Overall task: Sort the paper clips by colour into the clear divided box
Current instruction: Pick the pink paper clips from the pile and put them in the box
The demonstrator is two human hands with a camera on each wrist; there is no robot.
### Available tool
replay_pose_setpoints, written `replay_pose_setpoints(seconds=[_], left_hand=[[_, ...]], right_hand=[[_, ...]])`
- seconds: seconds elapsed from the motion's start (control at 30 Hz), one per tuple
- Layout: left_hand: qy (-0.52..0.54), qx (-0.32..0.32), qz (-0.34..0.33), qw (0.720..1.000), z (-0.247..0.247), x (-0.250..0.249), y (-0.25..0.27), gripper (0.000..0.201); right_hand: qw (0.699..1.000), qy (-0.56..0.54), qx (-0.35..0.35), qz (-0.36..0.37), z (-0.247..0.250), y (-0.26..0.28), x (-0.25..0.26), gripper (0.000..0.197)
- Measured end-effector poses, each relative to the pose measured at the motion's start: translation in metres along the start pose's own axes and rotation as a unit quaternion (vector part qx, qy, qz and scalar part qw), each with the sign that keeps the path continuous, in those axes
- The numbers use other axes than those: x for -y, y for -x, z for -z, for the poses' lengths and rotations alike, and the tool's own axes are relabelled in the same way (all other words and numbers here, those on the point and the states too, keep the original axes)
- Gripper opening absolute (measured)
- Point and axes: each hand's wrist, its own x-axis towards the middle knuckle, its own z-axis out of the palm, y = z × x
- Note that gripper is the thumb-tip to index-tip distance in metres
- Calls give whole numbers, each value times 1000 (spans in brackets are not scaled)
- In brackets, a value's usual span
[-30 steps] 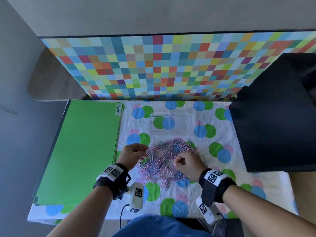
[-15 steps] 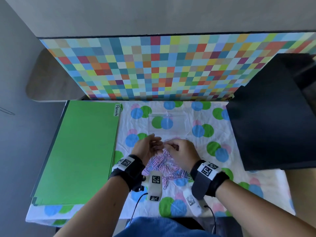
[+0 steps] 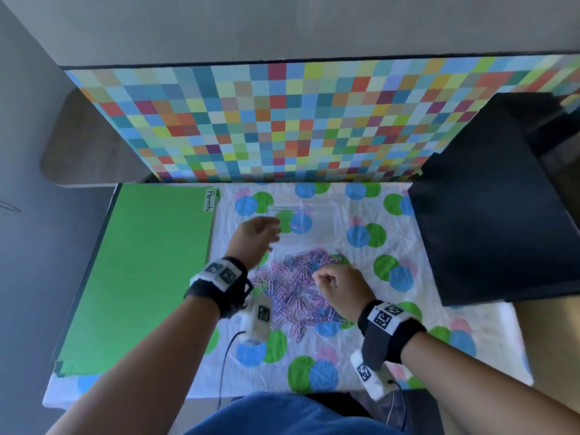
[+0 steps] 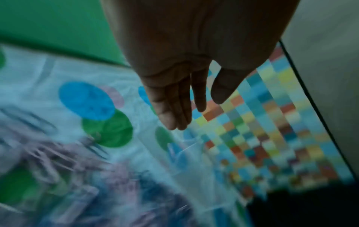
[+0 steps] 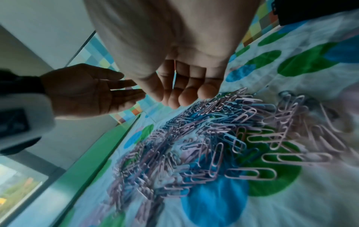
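Sorting is barely begun: my left hand (image 3: pixel 255 235), fingers straight and empty, hangs at the clear divided box (image 3: pixel 303 222) near the bench's far edge. My right hand (image 3: pixel 340 285), curled, seemingly empty, must pinch another from the paper clips (image 3: pixel 301 287) mid-bench.

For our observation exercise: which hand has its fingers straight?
The left hand, fingers straight by the clear box; the right hand is curled over the paper clips.

one handwritten word reads "permits" on a white label (image 3: pixel 211 200) at the green folder's (image 3: pixel 141 271) far right corner, about eleven o'clock from the clip pile.
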Motion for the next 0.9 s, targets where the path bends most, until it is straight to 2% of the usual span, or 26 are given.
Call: replay_pose_setpoints(seconds=[0.07, 0.1, 0.23, 0.43, 0.53, 0.7, 0.9], left_hand=[[-197, 3, -79, 977, 3, 20, 17, 21], [-262, 22, -94, 960, 3, 31, 26, 22], [-393, 105, -85, 909, -1, 61, 62, 24], [-437, 143, -131, 879, -17, 85, 94, 18], [-448, 158, -168, 864, -26, 90, 99, 25], [-475, 149, -204, 843, -35, 96, 93, 22], [-485, 104, -229, 837, -35, 102, 91, 9]], right_hand=[[999, 30, 26, 8, -5, 1, -3, 15], [998, 52, 39, 10, -8, 2, -4, 14], [986, 137, 83, 40, -19, 12, -4, 13], [972, 191, 118, 68, -32, 38, -9, 11], [972, 199, 109, 65, -35, 44, -14, 19], [973, 206, 89, 51, -35, 43, -16, 23], [970, 219, 86, 64, -36, 43, -15, 17]])
